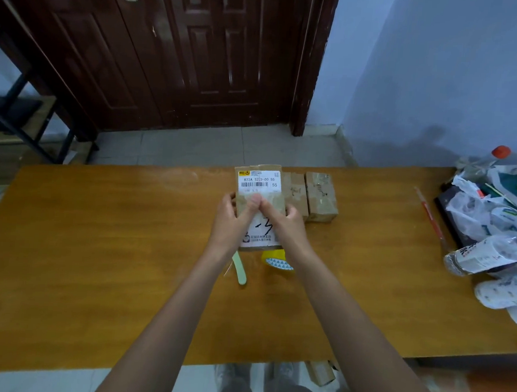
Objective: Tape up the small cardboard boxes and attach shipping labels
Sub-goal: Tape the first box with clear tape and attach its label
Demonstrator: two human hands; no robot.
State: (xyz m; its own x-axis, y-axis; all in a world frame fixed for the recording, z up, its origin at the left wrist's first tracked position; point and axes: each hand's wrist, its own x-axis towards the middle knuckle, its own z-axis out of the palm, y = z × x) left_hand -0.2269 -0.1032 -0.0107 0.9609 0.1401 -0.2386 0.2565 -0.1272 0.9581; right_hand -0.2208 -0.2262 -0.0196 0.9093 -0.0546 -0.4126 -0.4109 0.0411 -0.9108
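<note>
A small cardboard box (258, 202) with a white shipping label (256, 182) on top is held above the wooden table (94, 245). My left hand (234, 218) grips its left side, thumb pressing on the top face. My right hand (283, 220) holds its right side, fingers curled round the edge. Two more taped cardboard boxes (321, 197) stand just right of it on the table. A yellow tape roll (277, 260) and a pale green handle (241, 271) lie under my wrists, partly hidden.
Plastic bags, plastic bottles (488, 254) and other clutter pile up at the table's right end. A red-and-white stick (430, 214) lies beside them. A dark door (184, 53) stands behind the table. Another box (321, 373) sits on the floor by my feet.
</note>
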